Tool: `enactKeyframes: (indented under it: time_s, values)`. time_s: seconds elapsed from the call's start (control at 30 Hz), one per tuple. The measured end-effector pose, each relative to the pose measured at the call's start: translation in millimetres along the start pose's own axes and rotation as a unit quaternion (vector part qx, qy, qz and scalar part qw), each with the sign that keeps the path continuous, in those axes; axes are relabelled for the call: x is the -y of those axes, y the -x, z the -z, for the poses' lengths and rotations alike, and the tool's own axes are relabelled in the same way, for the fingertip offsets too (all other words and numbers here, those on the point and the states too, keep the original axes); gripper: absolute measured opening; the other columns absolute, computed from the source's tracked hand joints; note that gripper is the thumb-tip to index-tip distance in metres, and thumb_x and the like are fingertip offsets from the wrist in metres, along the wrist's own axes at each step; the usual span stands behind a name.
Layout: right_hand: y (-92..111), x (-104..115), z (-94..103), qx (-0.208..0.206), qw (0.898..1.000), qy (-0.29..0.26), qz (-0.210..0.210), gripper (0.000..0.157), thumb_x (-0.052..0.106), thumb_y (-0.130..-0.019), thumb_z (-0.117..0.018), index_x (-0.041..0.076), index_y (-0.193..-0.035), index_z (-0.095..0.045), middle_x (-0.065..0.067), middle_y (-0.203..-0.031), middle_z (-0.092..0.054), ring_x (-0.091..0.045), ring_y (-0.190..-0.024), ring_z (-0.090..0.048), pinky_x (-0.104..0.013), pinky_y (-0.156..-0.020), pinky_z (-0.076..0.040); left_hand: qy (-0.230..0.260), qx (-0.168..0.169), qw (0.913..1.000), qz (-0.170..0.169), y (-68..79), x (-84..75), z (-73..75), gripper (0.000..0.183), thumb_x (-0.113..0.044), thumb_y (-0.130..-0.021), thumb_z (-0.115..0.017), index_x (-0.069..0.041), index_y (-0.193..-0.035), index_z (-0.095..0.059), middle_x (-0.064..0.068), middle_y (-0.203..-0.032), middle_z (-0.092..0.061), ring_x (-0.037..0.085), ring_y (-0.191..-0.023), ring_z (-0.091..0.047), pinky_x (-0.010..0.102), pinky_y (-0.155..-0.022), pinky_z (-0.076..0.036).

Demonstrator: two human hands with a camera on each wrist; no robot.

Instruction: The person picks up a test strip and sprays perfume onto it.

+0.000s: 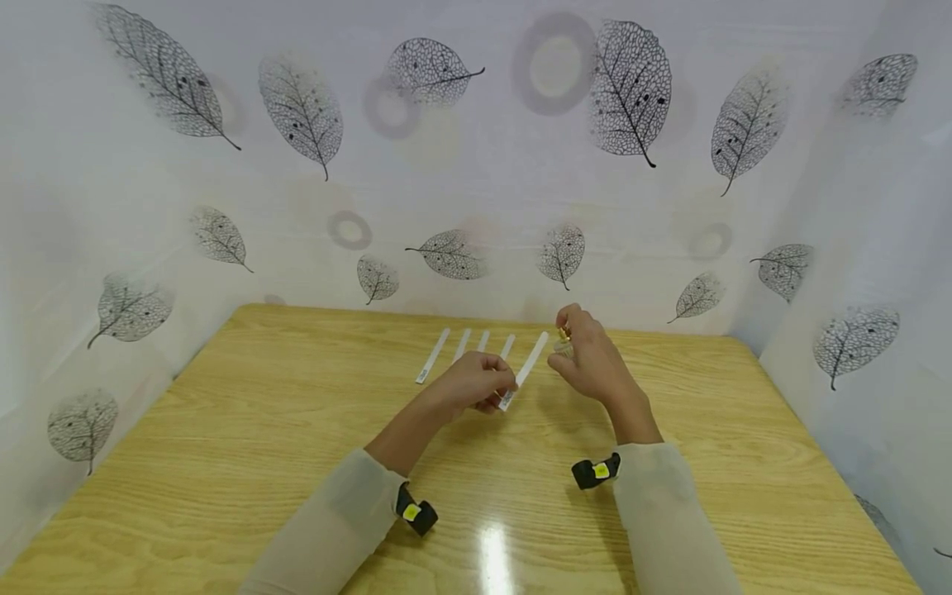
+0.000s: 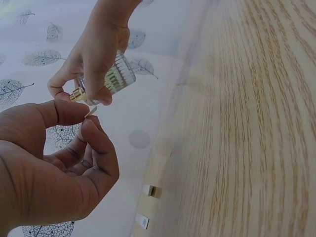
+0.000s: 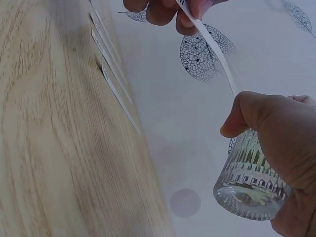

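My left hand (image 1: 476, 380) pinches the labelled end of a white paper test strip (image 1: 530, 364) between thumb and fingertips, and the strip slants up and to the right. A ribbed clear glass perfume bottle (image 3: 252, 182) with a gold spray neck (image 2: 77, 94) is gripped in my right hand (image 1: 591, 355). One finger of that hand lies at the gold top in the head view. The bottle is held raised, its neck turned toward the strip's far end. In the right wrist view the strip runs from the left fingertips to the right hand beside the bottle.
Several more white strips (image 1: 433, 355) lie in a row on the wooden table (image 1: 297, 446), left of and behind my left hand. A leaf-patterned cloth (image 1: 476, 165) stands behind the table's back edge and along both sides.
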State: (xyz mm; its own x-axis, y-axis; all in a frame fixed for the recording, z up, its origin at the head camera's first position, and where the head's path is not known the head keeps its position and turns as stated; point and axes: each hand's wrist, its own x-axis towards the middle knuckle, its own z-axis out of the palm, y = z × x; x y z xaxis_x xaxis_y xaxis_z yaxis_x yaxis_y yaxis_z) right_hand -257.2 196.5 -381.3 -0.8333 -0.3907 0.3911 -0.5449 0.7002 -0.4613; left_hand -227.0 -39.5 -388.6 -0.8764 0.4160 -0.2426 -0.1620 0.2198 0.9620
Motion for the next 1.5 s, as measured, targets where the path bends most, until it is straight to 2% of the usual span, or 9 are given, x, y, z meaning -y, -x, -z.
enactKeyframes:
  time_s: [0.3,0.5,0.73,0.97,1.2,1.5]
  values:
    - [0,0,2.7,0.021,0.999,-0.016,-0.017,0.043,0.006,-0.087,-0.064,0.008,-0.121,-0.039,-0.016,-0.103,-0.048,-0.028,-0.082,-0.045,-0.042,-0.069,-0.040,0.000,-0.003,1.0000,0.005,-2.7,0.2,3.4,0.011,-0.016,-0.093,-0.065,-0.006,-0.090,-0.067,0.006,-0.082,-0.057,0.018,-0.065,-0.054,0.033,-0.063,-0.055]
    - [-1,-1,4.0,0.020,0.999,-0.019,-0.019,0.043,0.006,-0.086,-0.065,0.009,-0.120,-0.038,-0.017,-0.107,-0.049,-0.031,-0.090,-0.047,-0.044,-0.073,-0.041,0.001,-0.007,0.9999,0.008,-6.5,-1.1,7.7,0.011,-0.015,-0.095,-0.063,-0.006,-0.092,-0.067,0.007,-0.085,-0.058,0.018,-0.066,-0.055,0.031,-0.064,-0.054]
    - [0,0,3.8,0.021,0.999,-0.015,-0.022,0.044,0.007,-0.086,-0.065,0.008,-0.122,-0.039,-0.018,-0.109,-0.050,-0.031,-0.091,-0.047,-0.045,-0.073,-0.041,-0.001,-0.008,0.9999,0.014,-10.1,2.3,10.0,0.011,-0.014,-0.096,-0.063,-0.005,-0.092,-0.066,0.007,-0.086,-0.059,0.018,-0.067,-0.057,0.032,-0.064,-0.054]
    - [0,-2,2.6,0.016,1.000,-0.011,-0.021,0.045,0.007,-0.085,-0.065,0.008,-0.123,-0.040,-0.018,-0.110,-0.051,-0.032,-0.092,-0.048,-0.045,-0.074,-0.043,-0.011,-0.005,0.9998,0.018,-21.2,8.7,9.0,0.011,-0.014,-0.096,-0.064,-0.004,-0.092,-0.067,0.007,-0.087,-0.059,0.018,-0.069,-0.059,0.029,-0.062,-0.051]
    - [0,-4,1.3,0.023,0.999,-0.035,-0.012,0.043,0.005,-0.086,-0.065,0.007,-0.122,-0.041,-0.018,-0.111,-0.052,-0.033,-0.094,-0.052,-0.045,-0.075,-0.045,-0.023,-0.022,0.9987,0.039,-30.2,6.8,7.7,0.008,-0.013,-0.092,-0.067,-0.005,-0.088,-0.068,0.006,-0.084,-0.059,0.017,-0.068,-0.060,0.028,-0.060,-0.053]
    - [1,-5,1.1,0.036,0.997,-0.064,-0.035,0.047,0.012,-0.092,-0.076,0.008,-0.121,-0.039,-0.020,-0.112,-0.055,-0.033,-0.093,-0.057,-0.046,-0.078,-0.049,-0.032,-0.029,0.9983,0.040,-39.9,8.8,7.6,0.008,-0.011,-0.091,-0.068,-0.005,-0.087,-0.067,0.006,-0.081,-0.060,0.017,-0.067,-0.059,0.027,-0.058,-0.052]
